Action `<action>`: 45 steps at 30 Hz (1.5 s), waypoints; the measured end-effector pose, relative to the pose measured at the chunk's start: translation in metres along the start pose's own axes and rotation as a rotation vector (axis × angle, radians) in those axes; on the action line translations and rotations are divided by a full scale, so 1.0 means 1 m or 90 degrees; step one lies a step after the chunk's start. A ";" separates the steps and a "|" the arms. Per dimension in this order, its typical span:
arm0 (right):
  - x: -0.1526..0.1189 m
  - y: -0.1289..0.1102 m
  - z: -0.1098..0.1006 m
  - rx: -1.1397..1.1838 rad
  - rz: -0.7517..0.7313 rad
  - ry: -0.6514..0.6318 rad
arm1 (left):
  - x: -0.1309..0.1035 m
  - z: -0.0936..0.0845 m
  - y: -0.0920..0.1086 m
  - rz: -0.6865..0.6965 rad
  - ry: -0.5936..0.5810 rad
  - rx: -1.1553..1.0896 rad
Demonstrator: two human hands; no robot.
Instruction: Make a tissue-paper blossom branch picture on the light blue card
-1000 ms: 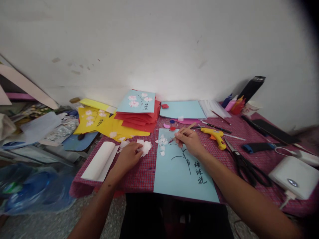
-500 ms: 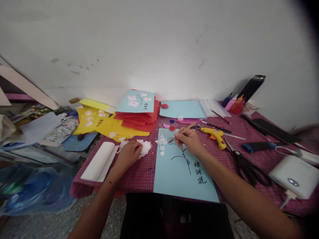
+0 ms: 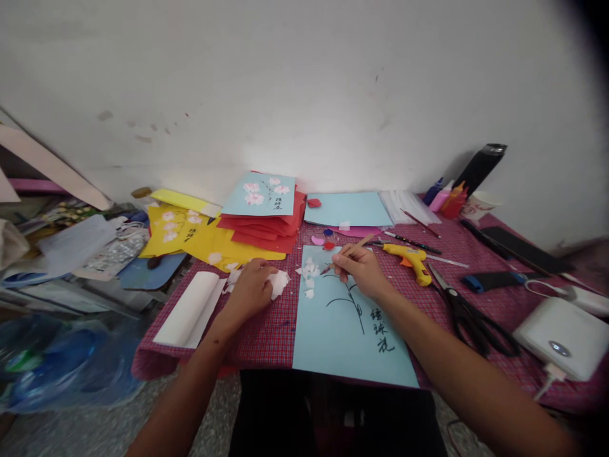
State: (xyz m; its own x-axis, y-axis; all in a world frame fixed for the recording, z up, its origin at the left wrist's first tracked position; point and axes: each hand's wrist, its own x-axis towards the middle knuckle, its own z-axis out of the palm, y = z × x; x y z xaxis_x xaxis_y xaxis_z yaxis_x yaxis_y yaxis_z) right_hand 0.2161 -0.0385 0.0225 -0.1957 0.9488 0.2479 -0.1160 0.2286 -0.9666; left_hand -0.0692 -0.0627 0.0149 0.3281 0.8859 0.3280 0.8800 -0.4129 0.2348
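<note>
My right hand (image 3: 356, 270) grips a thin brush (image 3: 358, 244), its dark tip low over the upper left of a light blue sheet (image 3: 333, 343). The sheet bears a drawn black branch and black characters. White paper petals (image 3: 310, 274) lie by the brush tip. My left hand (image 3: 252, 285) rests over torn white paper pieces (image 3: 280, 284) left of the sheet, its fingers bent; whether they pinch a piece is too small to tell. A folded white paper (image 3: 186, 310) lies left of that hand. Small blobs of red (image 3: 329, 245), blue and pink paint sit beyond the sheet.
Red sheets (image 3: 271, 231) with a flower picture on top stand behind, beside yellow sheets (image 3: 228, 244). To the right are a yellow glue gun (image 3: 410, 259), black scissors (image 3: 469, 311), a white power bank (image 3: 564, 336), paint bottles (image 3: 453, 200) and a black flask (image 3: 480, 170).
My left hand has shifted slightly up and left across the white pieces, and its fingers have changed pose. My right hand and the brush have hardly moved.
</note>
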 end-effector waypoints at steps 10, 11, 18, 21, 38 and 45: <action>0.000 0.000 0.001 -0.010 0.004 -0.002 | 0.002 -0.001 -0.004 0.018 0.011 -0.031; 0.000 0.000 0.000 -0.011 0.005 -0.003 | 0.002 0.000 -0.004 0.022 0.009 -0.025; 0.000 0.001 0.000 -0.012 -0.001 0.003 | 0.003 0.002 -0.003 0.030 -0.001 -0.029; 0.000 0.001 0.000 -0.014 -0.006 -0.005 | 0.003 0.000 -0.003 0.032 0.000 -0.034; -0.001 -0.002 0.000 -0.031 0.008 -0.005 | 0.007 -0.017 0.007 -0.273 0.046 -0.459; 0.000 0.000 0.000 0.039 0.014 -0.005 | 0.020 -0.006 0.032 -0.378 0.084 -0.819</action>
State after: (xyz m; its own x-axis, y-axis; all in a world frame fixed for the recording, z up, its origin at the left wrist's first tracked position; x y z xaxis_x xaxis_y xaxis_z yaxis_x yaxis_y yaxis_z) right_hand 0.2158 -0.0383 0.0224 -0.2066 0.9518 0.2266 -0.1703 0.1931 -0.9663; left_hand -0.0364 -0.0596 0.0344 -0.0699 0.9964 -0.0474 -0.0711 0.0425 0.9966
